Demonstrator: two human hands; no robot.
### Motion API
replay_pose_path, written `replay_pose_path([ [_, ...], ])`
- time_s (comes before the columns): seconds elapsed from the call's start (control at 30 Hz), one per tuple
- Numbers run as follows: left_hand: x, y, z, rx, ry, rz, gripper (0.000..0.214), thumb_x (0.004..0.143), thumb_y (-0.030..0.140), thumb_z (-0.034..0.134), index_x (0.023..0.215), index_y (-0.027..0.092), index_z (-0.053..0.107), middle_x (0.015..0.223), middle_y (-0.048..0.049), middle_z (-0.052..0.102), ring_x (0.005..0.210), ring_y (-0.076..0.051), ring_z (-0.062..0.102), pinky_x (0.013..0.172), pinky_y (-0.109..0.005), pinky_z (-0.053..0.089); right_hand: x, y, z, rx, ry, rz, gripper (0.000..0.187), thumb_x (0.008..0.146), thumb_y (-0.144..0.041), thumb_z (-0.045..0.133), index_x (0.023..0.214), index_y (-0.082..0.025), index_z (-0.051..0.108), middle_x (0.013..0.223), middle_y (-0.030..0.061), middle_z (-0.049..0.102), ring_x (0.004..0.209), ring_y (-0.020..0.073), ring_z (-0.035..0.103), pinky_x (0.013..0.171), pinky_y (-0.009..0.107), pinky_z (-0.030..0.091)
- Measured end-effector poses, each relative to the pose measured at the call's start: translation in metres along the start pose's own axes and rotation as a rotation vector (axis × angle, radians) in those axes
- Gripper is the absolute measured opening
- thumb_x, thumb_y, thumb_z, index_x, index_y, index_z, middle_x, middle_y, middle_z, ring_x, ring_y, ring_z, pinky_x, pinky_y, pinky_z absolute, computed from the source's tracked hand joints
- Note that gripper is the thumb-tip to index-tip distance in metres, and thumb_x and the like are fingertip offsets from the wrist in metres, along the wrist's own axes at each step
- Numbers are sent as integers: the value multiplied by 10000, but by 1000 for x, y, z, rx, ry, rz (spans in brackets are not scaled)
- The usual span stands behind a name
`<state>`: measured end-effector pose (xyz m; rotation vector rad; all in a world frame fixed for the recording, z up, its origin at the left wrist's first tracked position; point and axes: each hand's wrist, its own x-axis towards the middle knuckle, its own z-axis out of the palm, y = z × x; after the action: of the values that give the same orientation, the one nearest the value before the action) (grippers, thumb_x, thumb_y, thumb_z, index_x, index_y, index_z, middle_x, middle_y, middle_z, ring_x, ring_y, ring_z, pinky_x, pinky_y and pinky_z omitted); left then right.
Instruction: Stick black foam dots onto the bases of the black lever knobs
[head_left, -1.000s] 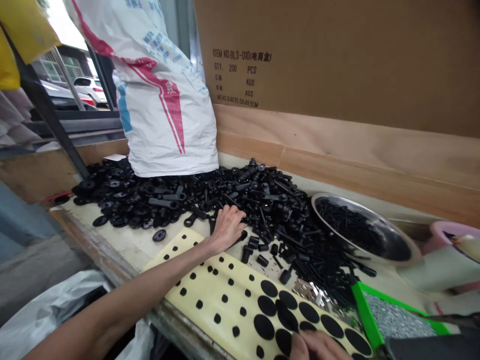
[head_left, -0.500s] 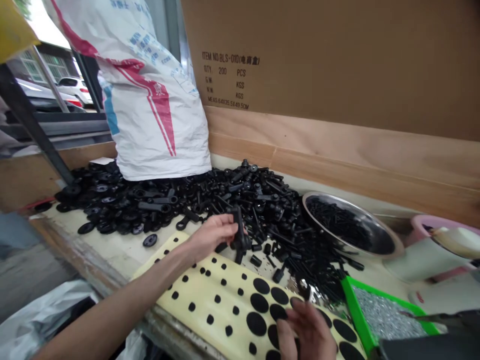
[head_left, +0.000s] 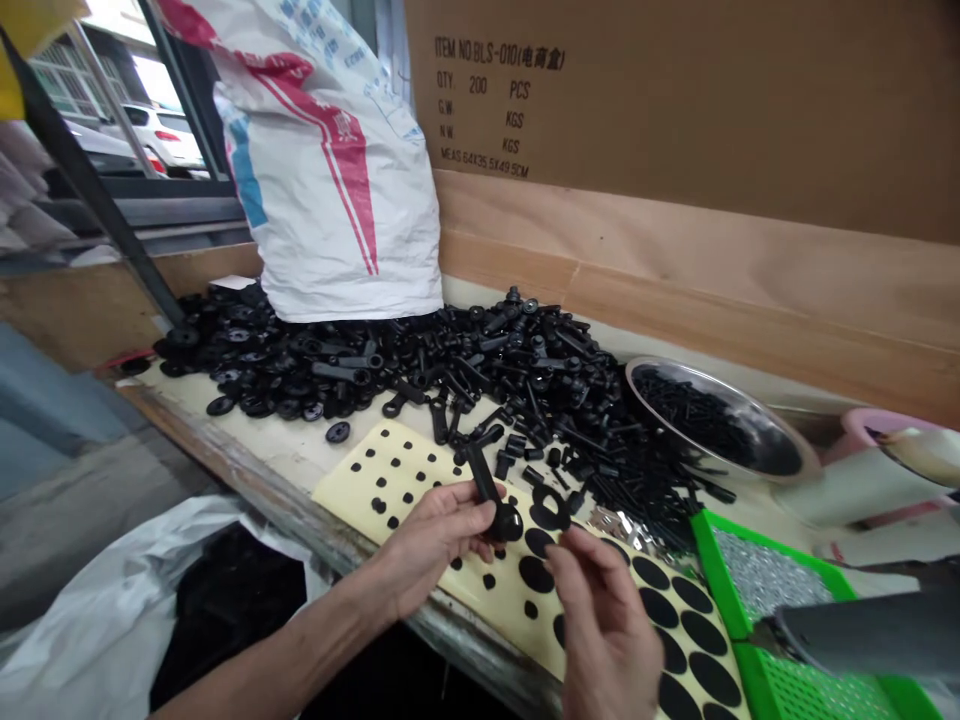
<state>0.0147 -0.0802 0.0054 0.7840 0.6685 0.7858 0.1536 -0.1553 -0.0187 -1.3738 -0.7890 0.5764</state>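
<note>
My left hand point(head_left: 431, 535) is closed round a black plastic lever part point(head_left: 491, 495) and holds it above a cream backing sheet point(head_left: 390, 470) dotted with black round stickers. My right hand point(head_left: 607, 625) is raised just right of the part, thumb and forefinger pinched together close to its round end. What the pinch holds is too small to make out. Behind both hands a big heap of black plastic parts point(head_left: 420, 375) covers the bench.
A white woven sack point(head_left: 330, 170) stands on the heap. A large cardboard box point(head_left: 712, 100) lines the back. A steel bowl point(head_left: 780, 430) of black screws sits at right, a green tray point(head_left: 709, 550) of small silver screws in front of it, a pink tub point(head_left: 862, 425) beyond.
My left hand took a lever part from the heap and brought it back over the sheet. My right hand lifted off the sheet and rose toward the part.
</note>
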Motion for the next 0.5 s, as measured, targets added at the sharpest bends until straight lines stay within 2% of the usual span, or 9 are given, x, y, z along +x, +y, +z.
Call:
replay_pose_path([
  [0.1,-2,-2,-8,-24,-45,-25,359,821,292,692,1123,103,644,911,-124,679,700,-145,616,602,-233,472,8,-7,-11,49,-52,131,260,763,-441,700,761,-191,630,753,2,586,714,145,516,689,271,423],
  [0.17,-3,-3,-10,-34,-67,-28,337,835,281,673,1121,105,645,931,-128,676,700,-143,618,599,-234,482,9,-10,-13,77,-137,208,289,753,-459,702,701,-190,610,666,-17,529,661,135,466,643,261,388],
  [0.33,-4,-7,-8,-43,-109,-4,295,836,301,670,1055,104,672,913,-115,667,704,-135,605,612,-230,492,4,-11,-13,97,-236,334,310,748,-471,697,671,-189,595,657,-20,492,650,134,405,615,257,345],
  [0.5,-2,-9,-7,-24,-95,-10,338,801,348,707,1034,105,682,835,-99,669,650,-125,584,608,-233,483,5,-8,-11,118,-270,389,312,725,-474,714,681,-193,587,657,-26,467,644,133,371,596,254,327],
])
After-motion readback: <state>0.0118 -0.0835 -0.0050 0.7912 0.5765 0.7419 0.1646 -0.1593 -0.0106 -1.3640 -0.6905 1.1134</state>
